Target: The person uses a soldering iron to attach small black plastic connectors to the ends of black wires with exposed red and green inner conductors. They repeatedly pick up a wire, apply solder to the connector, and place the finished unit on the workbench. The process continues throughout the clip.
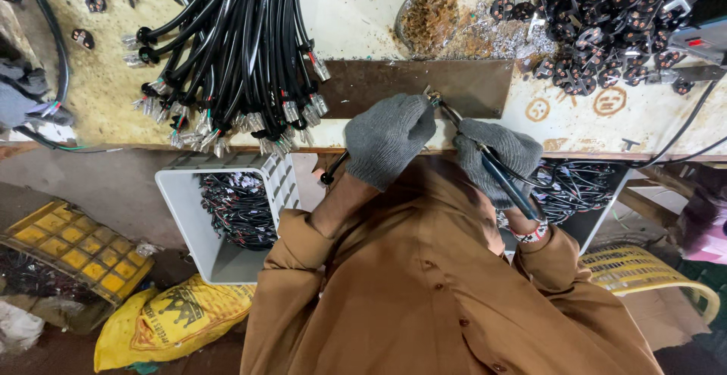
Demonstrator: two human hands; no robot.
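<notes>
Head view: the left hand (388,139), in a grey knit glove, is closed around the end of a thin black cable (334,169), which trails down past the edge of the stained counter (363,11). The right hand (496,155), gloved alike, is clenched on blue-handled pliers (485,159), whose tip is met at the left hand's fingertips over a dark brown metal plate (462,83). A large bundle of black cables with metal terminals (235,57) is laid on the counter to the left. A white plastic crate of wires (227,216) is seen below the edge. Black round plugs (606,19) are heaped at upper right.
</notes>
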